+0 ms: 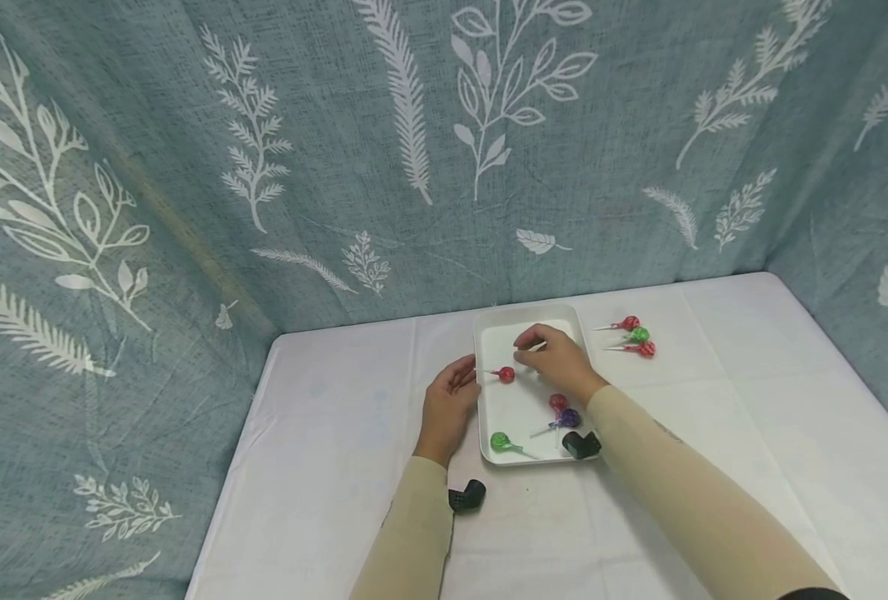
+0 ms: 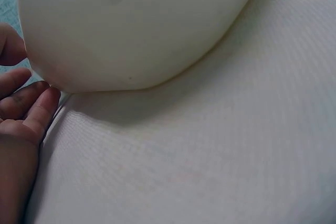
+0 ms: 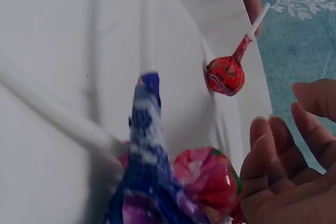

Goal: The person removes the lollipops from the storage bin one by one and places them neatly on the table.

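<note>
Worktop (image 1: 354, 467) gives me room to move at the left and in front of the white tray (image 1: 519, 408) – beside its right edge, toward the rear corner, lie three lollipops (image 1: 639, 335). The left hand (image 1: 447, 412) touches the tray's left edge; whether its fingers pinch it, I cannot tell. The right hand (image 1: 558, 360) is above the tray, thumb and forefinger a little apart, near the red lollipop (image 1: 506, 374). The right sleeve (image 1: 669, 450) and a black device (image 1: 579, 446) hide from me the tray's front right corner. Inside the tray, the red lollipop is by the left edge, the green lollipop (image 1: 499, 442) by the front left corner – and the purple lollipop (image 1: 570, 418) partly covers the pink lollipop (image 1: 557, 402) near the right edge.
</note>
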Tool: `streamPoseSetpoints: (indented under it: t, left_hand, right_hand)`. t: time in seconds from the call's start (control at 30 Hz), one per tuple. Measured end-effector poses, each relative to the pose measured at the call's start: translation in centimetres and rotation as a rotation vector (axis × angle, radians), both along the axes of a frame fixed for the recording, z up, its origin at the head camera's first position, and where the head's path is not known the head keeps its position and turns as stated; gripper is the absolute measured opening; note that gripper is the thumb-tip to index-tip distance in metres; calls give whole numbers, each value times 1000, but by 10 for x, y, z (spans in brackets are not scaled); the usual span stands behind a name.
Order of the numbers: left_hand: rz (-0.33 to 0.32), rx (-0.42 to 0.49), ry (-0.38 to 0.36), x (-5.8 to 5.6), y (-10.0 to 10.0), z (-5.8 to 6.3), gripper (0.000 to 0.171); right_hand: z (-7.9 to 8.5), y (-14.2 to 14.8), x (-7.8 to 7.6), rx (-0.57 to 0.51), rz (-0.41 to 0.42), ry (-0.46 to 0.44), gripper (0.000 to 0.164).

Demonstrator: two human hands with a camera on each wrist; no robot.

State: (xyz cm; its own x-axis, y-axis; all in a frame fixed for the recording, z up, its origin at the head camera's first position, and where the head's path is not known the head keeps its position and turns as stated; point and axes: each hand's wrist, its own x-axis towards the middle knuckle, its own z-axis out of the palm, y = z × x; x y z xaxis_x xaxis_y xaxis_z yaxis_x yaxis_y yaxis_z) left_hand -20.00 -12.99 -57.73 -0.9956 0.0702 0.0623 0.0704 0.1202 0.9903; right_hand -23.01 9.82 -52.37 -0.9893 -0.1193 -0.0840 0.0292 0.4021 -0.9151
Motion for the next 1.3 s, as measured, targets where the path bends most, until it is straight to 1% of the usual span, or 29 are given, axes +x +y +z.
streamPoseSetpoints:
  t: [0.27, 0.37, 0.47, 0.63, 0.7, 0.8, 0.9, 1.0, 1.13, 1.3]
  left_hand:
    - [-6, -4, -8, -1, 0, 0, 47]
    - [-8, 4, -7, -2, 0, -1, 47]
    - [-9, 5, -10, -3, 0, -1, 47]
    - [-4, -1, -13, -3, 1, -1, 47]
    - [-10, 11, -7, -4, 1, -2, 47]
    - [-24, 34, 5, -4, 0, -3, 48]
    - [-37, 55, 9, -5, 0, -1, 48]
    - [-38, 53, 8, -4, 0, 1, 47]
    - [-36, 45, 16, -5, 2, 1, 47]
    - [-37, 32, 21, -7, 4, -1, 48]
  right_hand:
    - [-8, 0, -3, -35, -6, -42, 23]
    - [-11, -1, -2, -38, 18, -57, 23]
    - [-14, -1, -2, -30, 44, -47, 23]
    - [-19, 0, -2, 33, 133, -16, 22]
    - [-21, -1, -2, 73, 179, 5, 24]
    - [-23, -1, -2, 127, 217, 40, 23]
    - [-23, -1, -2, 156, 226, 56, 22]
    - [-23, -1, -2, 173, 232, 66, 24]
    - [-25, 1, -4, 192, 243, 90, 24]
    - [-28, 4, -4, 187, 227, 77, 22]
